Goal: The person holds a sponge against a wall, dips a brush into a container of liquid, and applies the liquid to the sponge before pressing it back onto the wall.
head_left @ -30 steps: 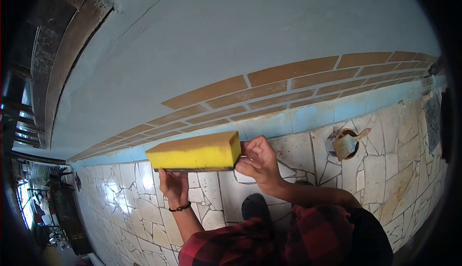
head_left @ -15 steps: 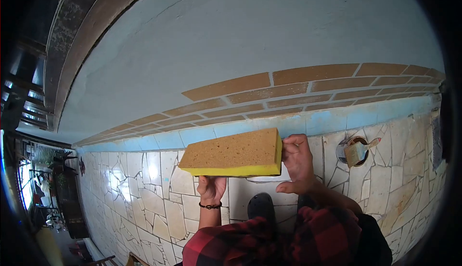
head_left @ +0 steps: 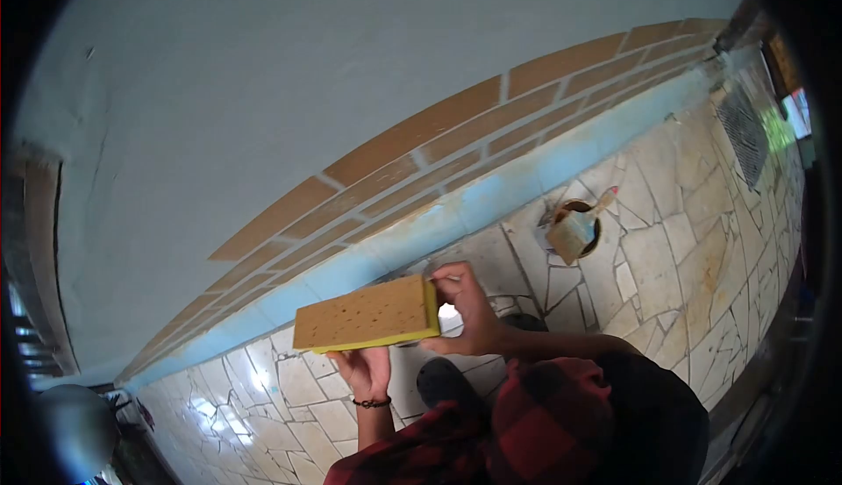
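A thick yellow sponge block (head_left: 364,312) with a brown, paint-coated face turned up is held between my hands, in front of the wall's foot. My left hand (head_left: 364,371), with a dark bracelet at the wrist, supports it from below, fingers mostly hidden underneath. At the block's right end, my right hand (head_left: 467,311) grips the edge, its thumb low and its fingers high. Beyond the sponge, a grey wall (head_left: 263,90) carries rows of brown painted brick shapes (head_left: 412,134) separated by pale lines.
A paint container (head_left: 595,239) stands on the floor to the right, with a broad brush (head_left: 574,229) lying across its top. A light blue strip (head_left: 491,204) runs along the wall's base. Irregular stone tiles (head_left: 658,266) cover the floor. A dark grate (head_left: 744,139) lies at far right.
My view has swung, so the wall now runs diagonally and the paint container appears further left. Both hands keep hold of the sponge, which appears lower and further left.
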Demonstrator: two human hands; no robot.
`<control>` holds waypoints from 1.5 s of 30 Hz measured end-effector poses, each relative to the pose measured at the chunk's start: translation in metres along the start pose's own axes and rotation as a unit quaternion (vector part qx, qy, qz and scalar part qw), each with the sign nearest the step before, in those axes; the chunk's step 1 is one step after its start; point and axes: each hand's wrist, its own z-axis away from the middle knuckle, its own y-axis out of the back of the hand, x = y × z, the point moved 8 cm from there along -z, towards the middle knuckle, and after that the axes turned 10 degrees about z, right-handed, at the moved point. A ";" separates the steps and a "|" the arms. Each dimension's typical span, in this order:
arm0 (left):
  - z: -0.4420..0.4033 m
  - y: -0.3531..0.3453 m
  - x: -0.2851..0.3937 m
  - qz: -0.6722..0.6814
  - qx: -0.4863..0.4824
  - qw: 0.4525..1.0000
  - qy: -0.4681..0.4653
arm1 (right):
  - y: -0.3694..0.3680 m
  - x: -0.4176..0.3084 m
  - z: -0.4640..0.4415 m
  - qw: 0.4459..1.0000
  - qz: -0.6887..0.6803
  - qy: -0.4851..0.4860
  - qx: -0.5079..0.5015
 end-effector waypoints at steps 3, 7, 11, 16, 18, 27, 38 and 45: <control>0.002 0.011 0.010 0.047 0.048 0.998 -0.018 | 0.005 0.002 0.007 0.998 0.056 -0.019 -0.035; 0.001 0.006 0.035 0.073 0.083 0.994 -0.014 | 0.048 -0.020 0.034 0.981 0.180 0.067 -0.014; -0.001 0.010 0.071 0.012 0.150 0.987 -0.061 | 0.128 -0.030 0.112 0.908 0.364 0.076 0.195; -0.004 0.043 0.120 -0.111 0.162 0.976 -0.090 | 0.251 0.039 0.210 0.804 0.383 -0.193 0.412; -0.003 0.038 0.118 -0.094 0.142 0.984 -0.053 | 0.274 0.027 0.181 0.782 0.467 -0.158 0.381; -0.007 0.068 0.157 -0.243 0.208 0.947 0.019 | 0.289 0.065 0.096 0.905 0.341 -0.146 0.210; 0.027 0.079 0.188 -0.187 0.207 0.958 0.064 | 0.223 0.049 0.093 0.877 0.397 -0.129 0.239; 0.070 0.114 0.242 -0.120 0.184 0.975 0.018 | 0.120 0.040 0.070 0.887 0.400 -0.076 0.218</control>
